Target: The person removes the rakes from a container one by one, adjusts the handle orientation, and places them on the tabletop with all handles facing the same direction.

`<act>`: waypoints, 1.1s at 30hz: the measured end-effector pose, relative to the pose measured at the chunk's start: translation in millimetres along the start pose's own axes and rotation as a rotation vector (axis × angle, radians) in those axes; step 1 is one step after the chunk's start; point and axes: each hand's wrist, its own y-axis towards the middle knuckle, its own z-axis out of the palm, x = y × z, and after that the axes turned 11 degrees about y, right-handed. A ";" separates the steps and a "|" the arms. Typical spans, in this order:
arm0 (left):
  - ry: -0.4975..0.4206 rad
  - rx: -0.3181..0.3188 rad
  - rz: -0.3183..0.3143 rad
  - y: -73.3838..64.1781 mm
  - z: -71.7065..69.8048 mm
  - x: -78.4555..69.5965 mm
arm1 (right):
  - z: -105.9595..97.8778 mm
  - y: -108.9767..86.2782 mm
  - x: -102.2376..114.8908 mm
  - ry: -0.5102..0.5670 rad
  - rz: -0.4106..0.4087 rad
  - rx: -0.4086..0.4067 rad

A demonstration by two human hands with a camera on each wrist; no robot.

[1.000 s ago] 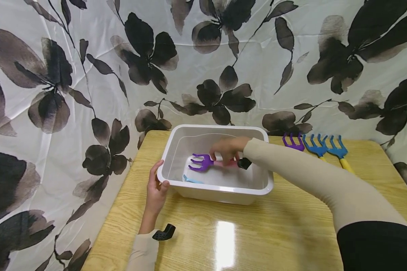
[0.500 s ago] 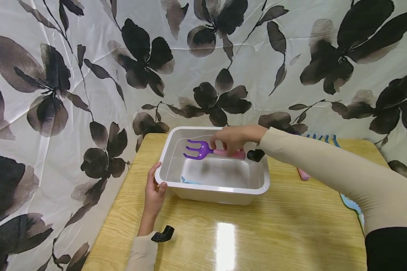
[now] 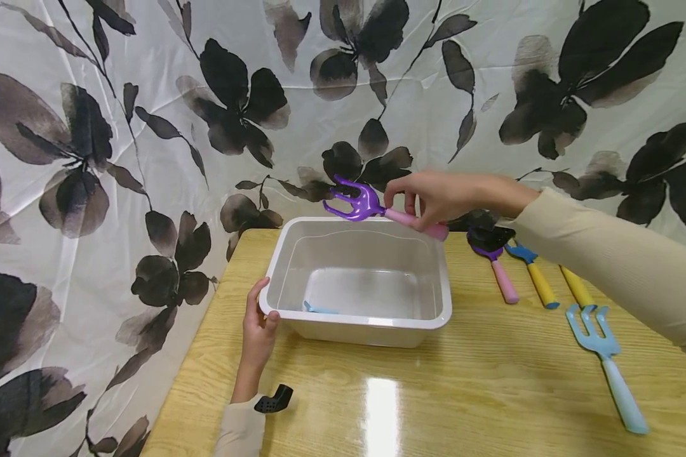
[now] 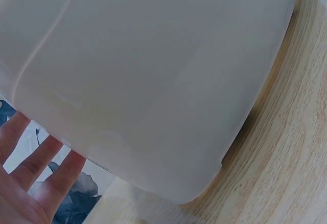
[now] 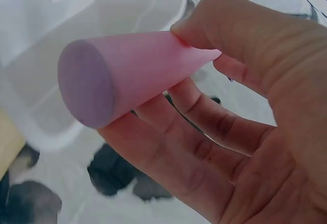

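Seemingly above the tub [image 3: 357, 318], my right hand [image 3: 434, 190] pinches the fork [image 3: 363, 202] by its handle [image 3: 402, 218], the surest hold; I judge it light, stiff.

Right grip [image 3: 448, 192] pinches, its arm [image 3: 600, 254] outstretched; left grip [image 3: 258, 333] holds.

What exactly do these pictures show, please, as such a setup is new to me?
These are a person's two bare hands, no machine. The wide view comes from a head-worn camera, the two close ones from a camera on each wrist. The left hand holds the corner of a white tub on a wooden table; a light blue item lies inside. The right hand holds a purple fork by its pink handle, near the tub's far rim. On the right lie a pink-handled purple tool, a yellow-handled blue tool, another yellow handle and a light blue fork.
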 end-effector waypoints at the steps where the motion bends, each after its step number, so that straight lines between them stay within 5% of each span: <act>1: 0.000 0.000 0.001 -0.2 0.3 0.1 | -3.8 -6.5 -0.3 0.002 0.001 -0.019; 15: 0.005 -0.003 0.000 -2.5 1.8 -1.4 | -20.6 -93.9 -30.4 0.074 0.177 -0.238; 26: 0.024 0.001 -0.012 -4.3 0.7 0.7 | 17.7 -155.7 -89.3 0.116 0.321 -0.340; 33: 0.017 0.001 -0.002 -4.2 1.9 1.1 | 61.0 -193.0 -123.9 0.131 0.300 -0.433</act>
